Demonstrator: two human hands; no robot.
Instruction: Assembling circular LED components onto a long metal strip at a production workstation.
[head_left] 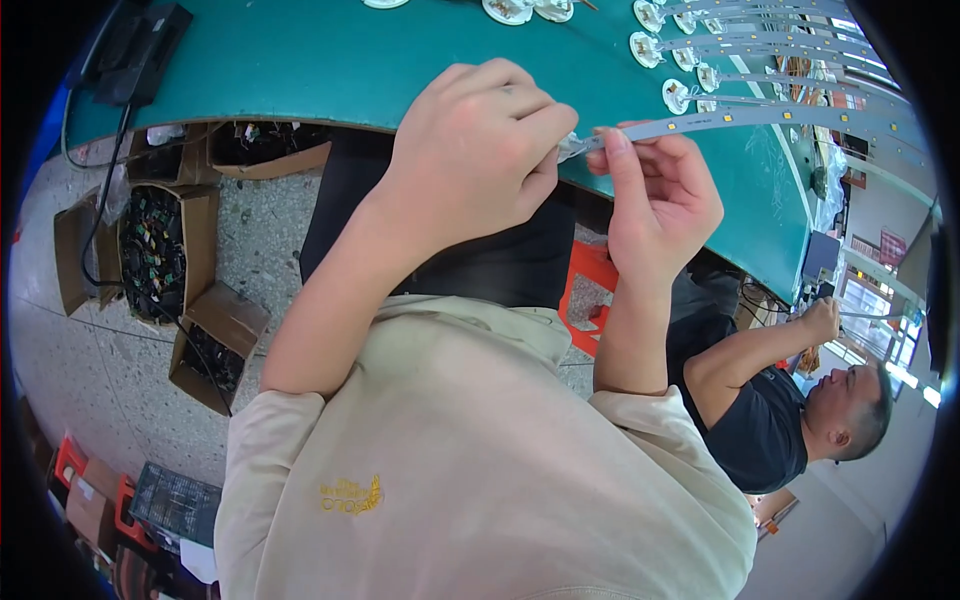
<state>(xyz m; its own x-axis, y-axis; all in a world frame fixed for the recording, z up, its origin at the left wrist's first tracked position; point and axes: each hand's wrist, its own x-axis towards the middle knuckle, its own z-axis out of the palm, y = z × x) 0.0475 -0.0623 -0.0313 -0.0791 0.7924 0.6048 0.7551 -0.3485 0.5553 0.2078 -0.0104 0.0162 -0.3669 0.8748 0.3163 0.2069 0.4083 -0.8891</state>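
Left hand: my left hand is curled into a loose fist at the near edge of the table, its fingertips pinched on the small connector end of a strip.
Right hand: my right hand is raised just beside it, thumb and forefinger pinched on the same end of the LED strip, palm turned toward me.
Strip: long, thin and grey with small pale squares along it – it runs from my fingers out to the right, above the table.
Surface: a green table with a matte top, its edge bending in the lens. More strips lie side by side along its far right part, and small white round parts sit at their near ends.
Table corner: a black device rests at the far left, a dark cable dropping from it to the floor.
Floor: grey speckled stone. Open cardboard boxes full of small dark parts stand under the table's left side, and a red stool shows below my hands.
Room: on the right a co-worker in a black shirt sits at the same table – one hand raised toward a strip. Bright windows lie behind.
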